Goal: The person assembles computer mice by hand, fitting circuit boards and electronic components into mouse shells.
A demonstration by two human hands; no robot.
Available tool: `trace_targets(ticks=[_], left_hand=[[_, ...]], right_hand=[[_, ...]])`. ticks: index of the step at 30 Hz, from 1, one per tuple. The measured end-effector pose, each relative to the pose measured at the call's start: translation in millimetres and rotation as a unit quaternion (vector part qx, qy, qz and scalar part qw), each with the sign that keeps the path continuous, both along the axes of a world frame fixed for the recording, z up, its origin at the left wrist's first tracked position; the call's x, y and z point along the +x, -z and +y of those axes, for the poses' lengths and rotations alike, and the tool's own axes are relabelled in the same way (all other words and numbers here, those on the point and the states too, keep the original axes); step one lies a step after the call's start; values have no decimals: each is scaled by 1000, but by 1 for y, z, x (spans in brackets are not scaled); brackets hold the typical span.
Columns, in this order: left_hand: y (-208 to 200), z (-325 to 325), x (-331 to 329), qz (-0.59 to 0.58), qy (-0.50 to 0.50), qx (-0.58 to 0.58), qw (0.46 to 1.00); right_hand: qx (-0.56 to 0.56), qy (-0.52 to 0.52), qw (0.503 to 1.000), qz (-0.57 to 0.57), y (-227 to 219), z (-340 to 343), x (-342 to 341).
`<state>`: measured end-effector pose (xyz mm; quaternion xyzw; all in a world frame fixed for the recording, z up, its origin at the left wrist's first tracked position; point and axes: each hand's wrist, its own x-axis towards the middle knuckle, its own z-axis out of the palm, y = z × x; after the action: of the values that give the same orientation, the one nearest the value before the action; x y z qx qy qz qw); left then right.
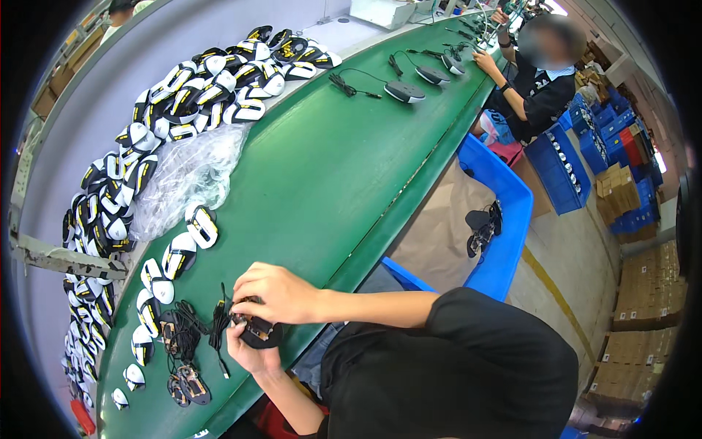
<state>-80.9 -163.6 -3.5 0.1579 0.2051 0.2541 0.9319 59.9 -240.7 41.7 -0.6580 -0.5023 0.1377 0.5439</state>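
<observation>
In the head view, a black mouse base (pixel 261 336) is held near the front edge of the green table (pixel 322 183), toward 7 o'clock from the picture's centre. It is grasped by both hands: the right hand (pixel 281 293) is curled over it from 1 o'clock, and by the left hand (pixel 252 356) it is supported from 6 o'clock. The fingertips beneath are hidden. Circuit parts are bared on the upward face.

Just beside the base, at 9 o'clock, a bundled black cable (pixel 218 325) is laid; whether it is joined to the base cannot be told. Farther out, two more bases (pixel 191 382) with exposed boards are set at 8 and 9 o'clock. Around these, from 8 to 11 o'clock, a curved row of white-and-black shells (pixel 179 256) is spread. A clear bag (pixel 197 172) is seen at 11 o'clock, and corded mice (pixel 404 91) at 1 o'clock. A blue bin (pixel 515 241) is placed at 2 o'clock, off the table.

The step in hand is judged to be two-handed handling of the uncovered base, with no shell fitted. For the next move, a steady grip by the rim and a cable clear of the fingers seem called for.
</observation>
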Motion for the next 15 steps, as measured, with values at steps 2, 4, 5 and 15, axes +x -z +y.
trace_targets(ticks=[2,4,5,15], left_hand=[[-15,-4,13,1,4,13,1000],[-39,-7,32,-25,23,64,997],[-42,-7,31,-37,32,69,996],[-62,-25,71,-15,66,70,995]], right_hand=[[29,-6,1000,4,-6,-13,9],[41,-10,998,-36,-4,-19,23],[51,-18,996,-74,-5,-25,26],[118,-87,973,-181,-29,-47,86]])
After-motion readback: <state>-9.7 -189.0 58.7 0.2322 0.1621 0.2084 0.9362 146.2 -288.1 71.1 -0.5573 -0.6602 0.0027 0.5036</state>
